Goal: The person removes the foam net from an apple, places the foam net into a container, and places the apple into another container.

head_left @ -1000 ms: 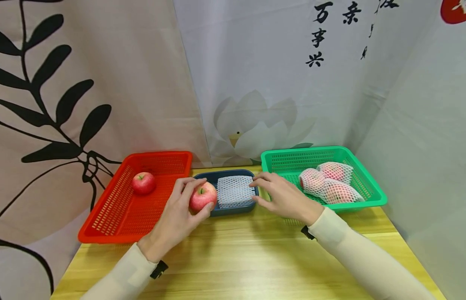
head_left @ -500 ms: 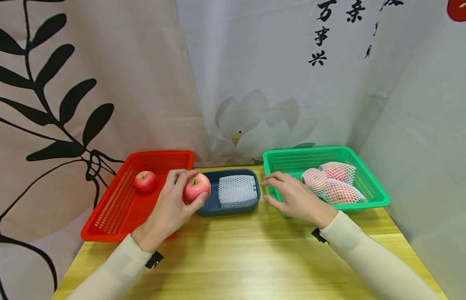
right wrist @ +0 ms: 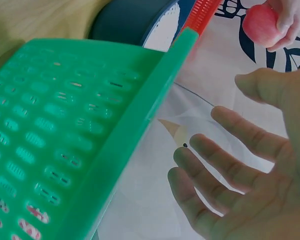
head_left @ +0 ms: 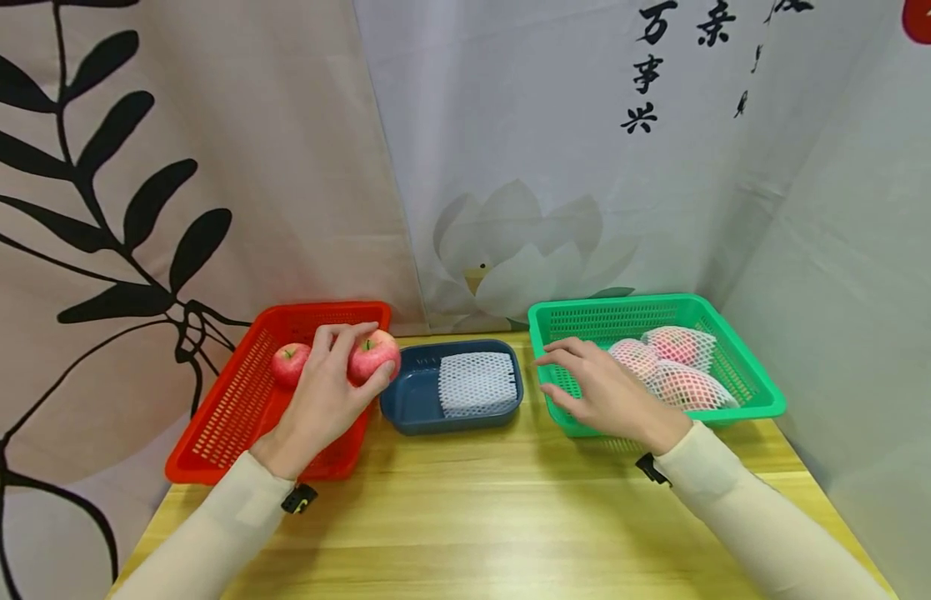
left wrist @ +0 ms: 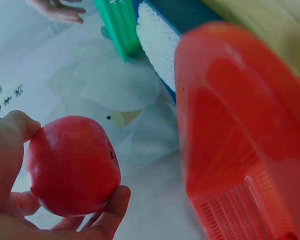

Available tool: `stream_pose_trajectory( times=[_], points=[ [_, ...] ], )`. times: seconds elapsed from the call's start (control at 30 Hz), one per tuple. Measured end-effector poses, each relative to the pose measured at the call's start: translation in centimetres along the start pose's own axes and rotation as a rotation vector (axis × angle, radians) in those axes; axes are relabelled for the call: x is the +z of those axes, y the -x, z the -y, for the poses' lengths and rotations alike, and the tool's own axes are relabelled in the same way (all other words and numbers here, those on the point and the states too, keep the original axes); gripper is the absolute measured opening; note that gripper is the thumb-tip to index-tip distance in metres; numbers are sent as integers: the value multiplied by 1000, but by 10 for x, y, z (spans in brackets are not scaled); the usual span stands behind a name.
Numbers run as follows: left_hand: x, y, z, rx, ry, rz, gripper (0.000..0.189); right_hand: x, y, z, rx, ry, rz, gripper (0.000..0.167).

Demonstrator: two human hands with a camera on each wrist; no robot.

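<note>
My left hand (head_left: 318,400) grips a red apple (head_left: 373,357) between thumb and fingers, over the right side of the red basket (head_left: 182,454). In the left wrist view the same apple (left wrist: 72,165) sits in the fingers, beside the basket's blurred rim. A second apple (head_left: 291,364) lies inside that basket, partly behind the hand. My right hand (head_left: 615,392) holds nothing; its fingers are spread above the left edge of the green basket (head_left: 768,400). White foam nets (head_left: 477,383) lie flat in the dark blue tray (head_left: 410,408).
Several net-wrapped apples (head_left: 690,385) lie in the green basket. The blue tray stands between the two baskets on the wooden table (head_left: 465,517). A printed curtain (head_left: 510,150) hangs right behind them.
My left hand has carried the apple leftwards from the blue tray to over the red basket. My right hand has moved right, away from the tray to the green basket's edge.
</note>
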State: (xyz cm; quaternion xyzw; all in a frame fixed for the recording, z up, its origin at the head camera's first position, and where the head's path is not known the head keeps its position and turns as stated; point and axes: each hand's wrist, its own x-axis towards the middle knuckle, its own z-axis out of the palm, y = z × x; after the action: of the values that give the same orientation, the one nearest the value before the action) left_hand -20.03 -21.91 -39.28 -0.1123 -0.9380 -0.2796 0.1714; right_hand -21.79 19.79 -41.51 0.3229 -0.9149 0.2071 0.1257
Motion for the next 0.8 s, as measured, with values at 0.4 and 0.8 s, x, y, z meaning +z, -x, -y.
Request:
stream_pose_trajectory(
  times=[0.4, 0.8],
  points=[
    [-11, -17, 25, -115, -21, 54, 65, -7, 5, -12, 66, 2, 11, 36],
    [-16, -38, 46, -209, -60, 124, 72, -7, 8, -24, 86, 11, -4, 38]
  ],
)
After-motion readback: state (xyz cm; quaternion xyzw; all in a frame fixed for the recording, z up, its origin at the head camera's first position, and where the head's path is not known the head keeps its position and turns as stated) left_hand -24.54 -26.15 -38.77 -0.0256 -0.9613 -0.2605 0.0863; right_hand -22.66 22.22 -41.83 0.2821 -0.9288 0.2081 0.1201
